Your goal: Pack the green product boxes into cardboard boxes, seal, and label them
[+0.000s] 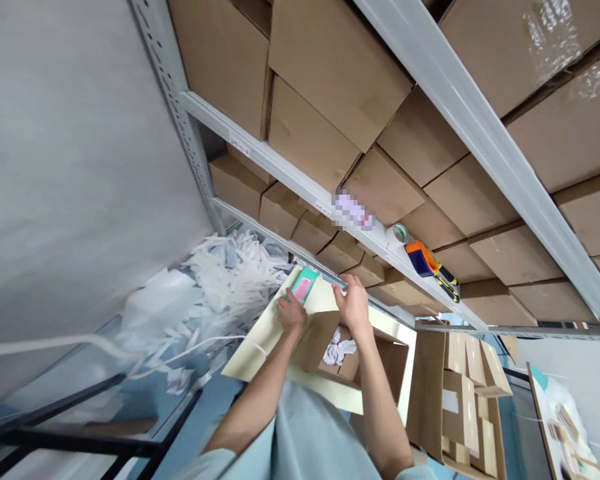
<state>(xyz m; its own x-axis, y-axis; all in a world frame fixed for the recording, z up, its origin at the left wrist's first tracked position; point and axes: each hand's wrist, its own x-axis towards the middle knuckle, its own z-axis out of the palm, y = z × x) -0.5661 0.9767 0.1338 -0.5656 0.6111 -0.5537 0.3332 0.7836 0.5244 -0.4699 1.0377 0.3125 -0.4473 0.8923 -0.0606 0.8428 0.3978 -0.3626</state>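
My left hand [292, 313] is at the left end of a pale yellow work table [247, 350]. Its fingers are stretched out at the near edge of a flat green item with a pink middle [303, 288]; what that item is, I cannot tell. Raised over the table's far side, my right hand [354, 301] has its thumb and fingers apart with nothing visible between them. Below my right forearm stands an open cardboard box [393, 363], partly hidden by that arm. Crumpled white paper [337, 349] lies inside the box.
Steel shelving [300, 177] full of cardboard boxes rises beyond the table. On its ledge are a tape roll [399, 233], an orange and blue tape dispenser [421, 259] and a yellow-black cutter [447, 287]. White scraps [235, 267] pile up left; a large carton [427, 393] holds small boxes right.
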